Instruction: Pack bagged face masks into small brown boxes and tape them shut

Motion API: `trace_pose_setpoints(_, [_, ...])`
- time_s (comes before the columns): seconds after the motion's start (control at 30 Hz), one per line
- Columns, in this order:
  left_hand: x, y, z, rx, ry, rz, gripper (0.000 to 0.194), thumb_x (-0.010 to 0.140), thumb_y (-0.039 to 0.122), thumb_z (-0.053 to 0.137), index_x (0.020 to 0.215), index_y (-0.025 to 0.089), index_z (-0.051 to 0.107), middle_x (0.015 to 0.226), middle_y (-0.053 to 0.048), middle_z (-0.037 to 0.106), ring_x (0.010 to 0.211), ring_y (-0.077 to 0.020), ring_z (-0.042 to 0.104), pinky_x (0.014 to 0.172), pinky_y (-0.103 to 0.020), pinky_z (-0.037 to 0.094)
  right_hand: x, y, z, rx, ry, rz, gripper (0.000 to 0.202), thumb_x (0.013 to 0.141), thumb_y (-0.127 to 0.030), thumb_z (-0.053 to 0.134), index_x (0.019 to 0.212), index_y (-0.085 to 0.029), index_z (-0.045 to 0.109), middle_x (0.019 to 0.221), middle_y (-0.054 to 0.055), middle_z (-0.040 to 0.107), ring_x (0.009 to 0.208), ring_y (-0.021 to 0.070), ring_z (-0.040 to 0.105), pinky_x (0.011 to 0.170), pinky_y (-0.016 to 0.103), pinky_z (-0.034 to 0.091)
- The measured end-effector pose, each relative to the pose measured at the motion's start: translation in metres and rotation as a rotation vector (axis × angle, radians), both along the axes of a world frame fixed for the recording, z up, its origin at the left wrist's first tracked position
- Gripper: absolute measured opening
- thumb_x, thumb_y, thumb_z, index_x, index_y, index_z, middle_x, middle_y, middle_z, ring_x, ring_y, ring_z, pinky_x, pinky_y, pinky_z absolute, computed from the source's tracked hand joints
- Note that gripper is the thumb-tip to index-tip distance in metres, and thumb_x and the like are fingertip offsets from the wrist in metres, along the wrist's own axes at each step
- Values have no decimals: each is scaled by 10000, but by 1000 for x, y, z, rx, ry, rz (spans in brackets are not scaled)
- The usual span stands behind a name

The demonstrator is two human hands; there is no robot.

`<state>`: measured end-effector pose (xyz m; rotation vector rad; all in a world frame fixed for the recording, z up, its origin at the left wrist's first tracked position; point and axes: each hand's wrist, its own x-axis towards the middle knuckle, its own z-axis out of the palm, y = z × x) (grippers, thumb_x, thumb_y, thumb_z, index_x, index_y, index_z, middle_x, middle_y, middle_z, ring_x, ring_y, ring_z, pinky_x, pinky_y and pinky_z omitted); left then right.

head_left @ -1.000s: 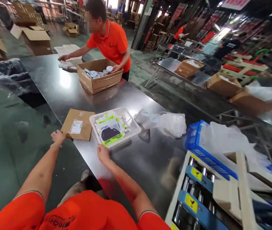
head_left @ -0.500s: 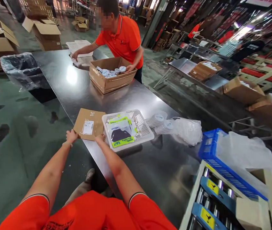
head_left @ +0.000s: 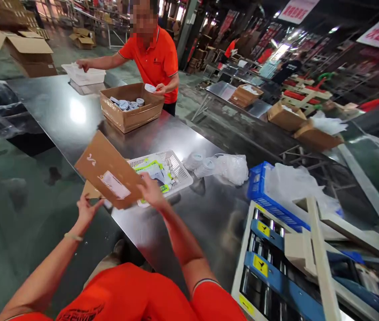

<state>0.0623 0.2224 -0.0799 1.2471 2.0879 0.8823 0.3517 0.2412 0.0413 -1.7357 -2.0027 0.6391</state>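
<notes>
A brown cardboard panel (head_left: 109, 162) with a white label and white handwriting is raised at a tilt over the table's left edge. My right hand (head_left: 151, 191) grips its right edge, fingers partly hidden behind it. My left hand (head_left: 87, 209) is at its lower left, fingers on a second cardboard piece (head_left: 91, 191) mostly covered by the panel. Whether the two pieces are joined I cannot tell. Just right of the panel, a white perforated tray (head_left: 184, 178) holds several green-and-white mask packets (head_left: 156, 171).
Plastic-wrapped stacks of round items (head_left: 205, 165) lie right of the tray. A blue crate (head_left: 258, 183) and a roller conveyor (head_left: 259, 249) stand at the right. Across the metal table (head_left: 85, 142), a co-worker (head_left: 156, 58) holds a round item over an open carton (head_left: 132, 118).
My right hand has lifted and tilted the labelled panel, showing cardboard beneath it. The view has swung right. The co-worker's hand has raised a round item above the carton.
</notes>
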Motion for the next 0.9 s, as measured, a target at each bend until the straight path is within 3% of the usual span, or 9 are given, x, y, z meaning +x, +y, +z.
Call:
trace_pose_setpoints(0.1, [34,-10,39,560,15,29,799,868,582,712,1549,246,462,1480,-169,520,1470,-409,546,1170,-621,588,116,-83,49,-36,-49,-34,403,1052,-283,557,1357,-219,812,1226,137,846,1095,260,800,1012,331,597])
trace_pose_setpoints(0.17, [64,-16,67,855,41,-76,763,913,632,631,1577,319,422,1510,-139,501,1520,-399,510,1240,-647,536,183,-145,69,-105,-121,-137,410,1033,-382,543,1248,-268,873,1117,146,858,986,292,815,939,375,628])
trace_pose_setpoints(0.23, [99,-25,88,969,41,-287,713,941,637,594,1583,398,396,1485,-106,529,1496,-382,549,1263,-662,519,230,-201,74,-143,-153,-245,420,989,-436,548,1199,-321,893,1105,146,869,981,324,831,919,426,648])
trace_pose_setpoints(0.33, [155,-37,101,878,43,-726,648,971,570,649,1567,405,456,1430,-112,605,1431,-371,620,1254,-650,532,266,-260,53,-152,-181,-357,402,944,-446,566,1150,-370,903,1140,120,882,1041,348,852,955,478,667])
trace_pose_setpoints(0.43, [197,-37,94,748,25,-975,549,1026,456,671,1537,299,545,1418,-152,663,1399,-354,649,1223,-597,556,276,-288,13,-147,-208,-458,382,920,-386,564,1085,-386,909,1141,99,887,1056,351,861,950,490,688])
trace_pose_setpoints(0.53, [218,-26,76,661,-45,-960,476,1071,397,640,1514,240,563,1381,-156,693,1326,-317,681,1180,-541,580,274,-296,-29,-95,-192,-532,364,903,-357,560,1028,-349,902,1137,116,888,1070,360,865,958,495,703])
trace_pose_setpoints(0.63, [221,-5,55,547,-191,-859,442,1062,401,661,1463,235,575,1282,-121,708,1216,-285,714,1120,-502,600,272,-300,-60,-14,-156,-553,352,893,-395,572,1010,-271,880,1083,144,891,992,365,877,877,482,721])
trace_pose_setpoints(0.77, [215,27,29,422,-366,-708,385,1040,420,660,1365,234,574,1115,-66,704,1038,-238,718,1014,-453,614,274,-306,-80,54,-182,-512,400,926,-435,559,1056,-228,876,1048,135,894,909,349,882,755,419,721])
trace_pose_setpoints(0.9, [213,51,16,369,-409,-681,405,1018,448,687,1349,248,566,1075,-38,697,977,-212,703,970,-412,605,279,-313,-86,79,-217,-472,404,960,-361,524,1098,-244,885,1091,116,895,932,357,890,761,433,735])
